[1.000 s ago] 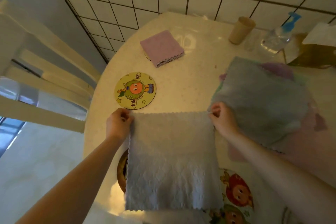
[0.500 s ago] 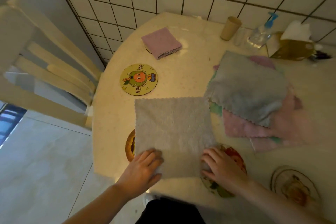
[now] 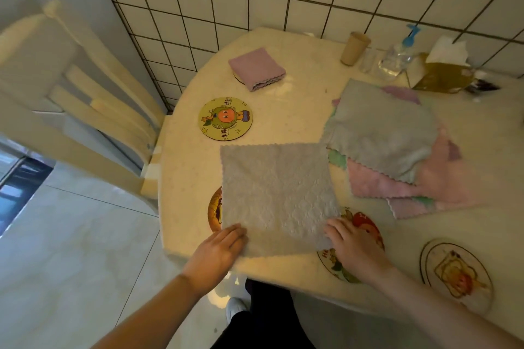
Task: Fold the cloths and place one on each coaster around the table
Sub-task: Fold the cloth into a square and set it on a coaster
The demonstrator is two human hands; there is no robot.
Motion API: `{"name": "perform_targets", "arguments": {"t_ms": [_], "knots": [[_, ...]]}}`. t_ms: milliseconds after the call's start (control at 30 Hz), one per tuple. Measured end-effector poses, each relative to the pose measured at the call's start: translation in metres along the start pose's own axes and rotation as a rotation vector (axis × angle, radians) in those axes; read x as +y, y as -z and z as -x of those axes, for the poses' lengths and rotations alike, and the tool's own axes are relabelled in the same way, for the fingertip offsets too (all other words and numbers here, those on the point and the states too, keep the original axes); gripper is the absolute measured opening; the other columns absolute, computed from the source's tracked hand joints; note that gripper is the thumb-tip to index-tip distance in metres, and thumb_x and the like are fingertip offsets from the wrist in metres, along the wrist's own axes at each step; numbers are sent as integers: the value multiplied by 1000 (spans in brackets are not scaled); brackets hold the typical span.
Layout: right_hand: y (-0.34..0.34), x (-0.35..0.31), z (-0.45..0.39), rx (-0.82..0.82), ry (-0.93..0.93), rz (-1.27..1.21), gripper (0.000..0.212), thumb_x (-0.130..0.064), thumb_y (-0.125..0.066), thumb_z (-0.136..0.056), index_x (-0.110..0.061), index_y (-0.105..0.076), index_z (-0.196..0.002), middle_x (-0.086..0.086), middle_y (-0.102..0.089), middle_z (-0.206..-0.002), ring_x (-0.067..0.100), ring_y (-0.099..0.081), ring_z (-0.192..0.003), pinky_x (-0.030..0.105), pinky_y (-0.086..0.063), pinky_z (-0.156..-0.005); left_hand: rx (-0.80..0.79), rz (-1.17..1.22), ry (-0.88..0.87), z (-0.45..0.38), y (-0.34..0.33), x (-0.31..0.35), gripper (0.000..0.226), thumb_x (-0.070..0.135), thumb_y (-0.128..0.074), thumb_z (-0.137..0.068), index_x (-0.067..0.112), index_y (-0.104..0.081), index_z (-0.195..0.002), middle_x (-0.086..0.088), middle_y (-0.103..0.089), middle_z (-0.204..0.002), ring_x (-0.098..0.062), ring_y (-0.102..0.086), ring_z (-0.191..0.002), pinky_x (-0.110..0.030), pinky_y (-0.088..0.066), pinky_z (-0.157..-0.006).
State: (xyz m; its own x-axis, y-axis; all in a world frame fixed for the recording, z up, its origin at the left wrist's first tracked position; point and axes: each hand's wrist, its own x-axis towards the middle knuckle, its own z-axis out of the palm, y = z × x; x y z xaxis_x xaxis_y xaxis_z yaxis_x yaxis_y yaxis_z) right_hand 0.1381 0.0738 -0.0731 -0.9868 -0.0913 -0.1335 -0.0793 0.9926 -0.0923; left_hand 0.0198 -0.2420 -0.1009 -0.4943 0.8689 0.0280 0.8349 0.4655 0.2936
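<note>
The grey cloth [image 3: 276,195] lies flat on the bench [image 3: 297,110], left hand [image 3: 218,249] and right hand [image 3: 353,246] pressing its near corners with relaxed fingers.

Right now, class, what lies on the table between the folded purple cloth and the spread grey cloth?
The head view shows one uncovered cartoon coaster between the folded purple cloth and the spread grey cloth.

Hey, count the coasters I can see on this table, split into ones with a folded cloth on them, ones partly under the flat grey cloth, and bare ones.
Coaster under the folded purple cloth: 1
Coasters partly under the flat grey cloth: 2
Bare coasters: 2
Total: 5
</note>
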Motion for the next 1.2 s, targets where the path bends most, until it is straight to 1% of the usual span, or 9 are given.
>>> {"name": "perform_targets", "arguments": {"t_ms": [67, 167, 267, 367, 433, 567, 733, 1000, 1200], "knots": [[-2, 3, 2, -8, -44, -84, 32, -2, -74, -70, -15, -59, -95, -3, -60, -106, 16, -62, -93, 18, -51, -59, 37, 15, 8, 0, 4, -5, 31, 13, -78, -74, 13, -70, -104, -4, -65, -113, -18, -65, -103, -30, -56, -85], [8, 12, 3, -47, -128, -251, 19, -8, -64, -81, -22, -58, -93, -15, -52, -102, 3, -55, -92, 17, -48, -71, 49, 56, 94, 1, 19, -17, 22, 27, -56, -86, 17, -71, -98, 0, -67, -106, -16, -66, -96, -31, -57, -82], [33, 19, -9, -25, -321, -569, 15, -10, -62, -86, -23, -58, -92, -15, -59, -93, -4, -59, -84, 12, -50, -71, 103, 329, 409, -15, 47, -26, 13, 20, -57, -88, 25, -67, -94, 11, -68, -94, -5, -63, -86, -20, -51, -79], [53, 30, -36, 153, -506, -819, 11, -9, -66, -85, -17, -60, -90, -9, -64, -85, -9, -60, -79, 7, -47, -63, 159, 660, 713, -45, 72, -38, 15, 9, -60, -89, 23, -65, -90, 7, -68, -86, -5, -62, -82, -16, -47, -72], [59, 44, -61, 210, -623, -938, 13, -16, -68, -84, -19, -61, -94, -8, -66, -88, -3, -62, -80, 12, -50, -66, 261, 851, 849, -69, 83, -49, 11, 4, -60, -89, 13, -66, -92, -5, -68, -84, -15, -64, -81, -17, -49, -67], [54, 75, -112, 220, -793, -1041, 13, -20, -68, -84, -22, -62, -94, -4, -69, -93, 14, -66, -88, 38, -57, -82, 378, 1108, 1065, -109, 87, -67, 7, 5, -58, -92, 3, -65, -94, -12, -67, -88, -21, -64, -81, -22, -53, -62], [47, 86, -159, 200, -826, -1100, 6, -12, -63, -87, -14, -62, -93, 3, -68, -92, 20, -65, -88, 38, -55, -83, 431, 1043, 1172, -139, 67, -89, 9, 7, -57, -93, 6, -64, -86, -13, -64, -82, -26, -58, -76, -44, -55, -74], [32, 103, -193, 155, -773, -1005, 4, -6, -66, -85, -5, -62, -86, 8, -66, -81, 18, -60, -74, 17, -44, -61, 392, 893, 1203, -158, 49, -114, 12, 15, -53, -96, 11, -61, -88, -12, -62, -75, -26, -56, -63, -47, -55, -65], [25, 109, -198, 135, -788, -953, 6, -9, -66, -85, -3, -64, -85, 10, -68, -80, 24, -64, -75, 35, -51, -70, 339, 763, 1158, -167, 49, -120, 12, 20, -53, -96, 17, -59, -87, -6, -66, -79, -31, -62, -64, -45, -56, -62]]}}
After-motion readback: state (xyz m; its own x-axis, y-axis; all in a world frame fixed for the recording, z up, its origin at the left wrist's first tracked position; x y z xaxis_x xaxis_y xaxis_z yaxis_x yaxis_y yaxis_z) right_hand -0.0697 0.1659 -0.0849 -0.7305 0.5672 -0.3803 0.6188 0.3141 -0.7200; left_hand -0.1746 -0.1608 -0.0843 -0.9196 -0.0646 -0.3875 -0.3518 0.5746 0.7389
